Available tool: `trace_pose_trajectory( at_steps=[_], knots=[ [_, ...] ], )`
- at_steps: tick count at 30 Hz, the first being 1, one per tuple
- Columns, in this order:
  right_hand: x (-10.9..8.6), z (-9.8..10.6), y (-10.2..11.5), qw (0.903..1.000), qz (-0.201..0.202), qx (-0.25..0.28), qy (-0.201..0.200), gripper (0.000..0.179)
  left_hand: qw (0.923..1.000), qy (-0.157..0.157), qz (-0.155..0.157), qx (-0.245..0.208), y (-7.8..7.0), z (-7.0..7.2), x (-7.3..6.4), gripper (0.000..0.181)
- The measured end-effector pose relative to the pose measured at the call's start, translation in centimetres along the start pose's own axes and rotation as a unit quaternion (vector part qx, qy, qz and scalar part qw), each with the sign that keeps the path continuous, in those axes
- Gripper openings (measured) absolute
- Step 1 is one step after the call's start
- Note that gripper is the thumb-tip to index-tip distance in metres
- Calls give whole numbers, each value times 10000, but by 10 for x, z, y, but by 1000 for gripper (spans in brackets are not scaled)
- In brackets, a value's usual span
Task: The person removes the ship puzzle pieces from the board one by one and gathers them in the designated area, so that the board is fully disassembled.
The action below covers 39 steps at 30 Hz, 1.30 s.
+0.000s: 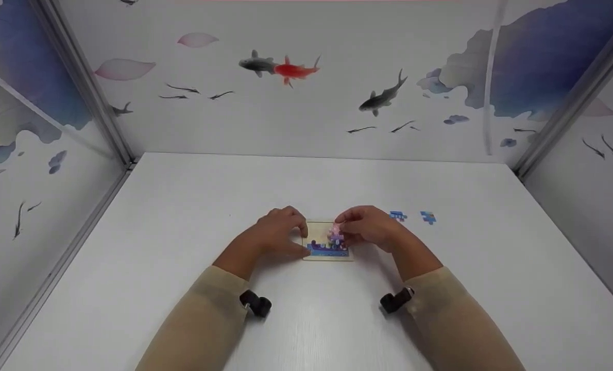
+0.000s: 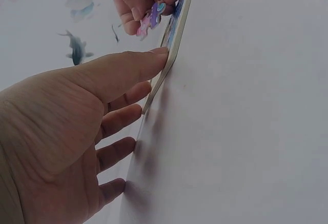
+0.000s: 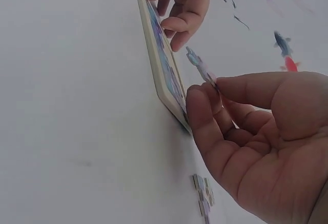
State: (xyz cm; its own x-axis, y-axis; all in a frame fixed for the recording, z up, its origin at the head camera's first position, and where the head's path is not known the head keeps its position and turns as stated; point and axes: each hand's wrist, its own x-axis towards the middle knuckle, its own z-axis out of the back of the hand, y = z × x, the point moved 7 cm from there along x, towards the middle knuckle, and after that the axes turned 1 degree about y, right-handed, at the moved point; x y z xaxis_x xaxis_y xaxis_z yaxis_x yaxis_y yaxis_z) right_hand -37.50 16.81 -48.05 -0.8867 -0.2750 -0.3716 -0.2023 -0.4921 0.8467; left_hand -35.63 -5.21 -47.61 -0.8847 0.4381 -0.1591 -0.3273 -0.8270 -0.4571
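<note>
My right hand pinches a pink and purple jigsaw piece between thumb and fingers, tilted over the right part of a small puzzle tray. Blue and purple pieces fill the tray's near strip, while its pale base shows behind them. At the tray's left end is my left hand. Its thumb rests on the rim in the left wrist view, and the other fingers spread along that edge, some with tips down on the table. The right wrist view shows the held piece edge-on above the tray.
Two loose jigsaw pieces, a blue one and a blue and orange one, lie on the white table beyond my right hand. Panels printed with fish enclose the table's back and sides.
</note>
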Motion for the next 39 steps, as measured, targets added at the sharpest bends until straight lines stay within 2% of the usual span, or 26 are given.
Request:
trace_pose_trajectory(
  at_steps=[4,8,14,23,30,35,39],
  knots=[
    [-7,12,-1,10000,-8,3,-57,20,9999,10,59,100,0,-1,0,30],
    [-14,34,-8,9999,24,48,-148,24,9999,19,-12,168,-1,-1,-1,30],
    [-27,74,-33,9990,-41,284,-331,31,9997,-2,-51,225,-1,0,1,31],
    [-44,117,-69,9984,-182,52,-538,36,9996,-4,-97,250,1,0,2,30],
    [-42,124,-82,9985,-210,-28,-507,37,9998,48,-115,169,0,0,0,31],
    [-41,124,-85,9983,-253,66,-521,39,9997,48,-188,159,0,1,-1,30],
    [-41,125,-84,9977,-300,-7,-615,41,9998,64,-118,163,0,0,0,30]
  ],
)
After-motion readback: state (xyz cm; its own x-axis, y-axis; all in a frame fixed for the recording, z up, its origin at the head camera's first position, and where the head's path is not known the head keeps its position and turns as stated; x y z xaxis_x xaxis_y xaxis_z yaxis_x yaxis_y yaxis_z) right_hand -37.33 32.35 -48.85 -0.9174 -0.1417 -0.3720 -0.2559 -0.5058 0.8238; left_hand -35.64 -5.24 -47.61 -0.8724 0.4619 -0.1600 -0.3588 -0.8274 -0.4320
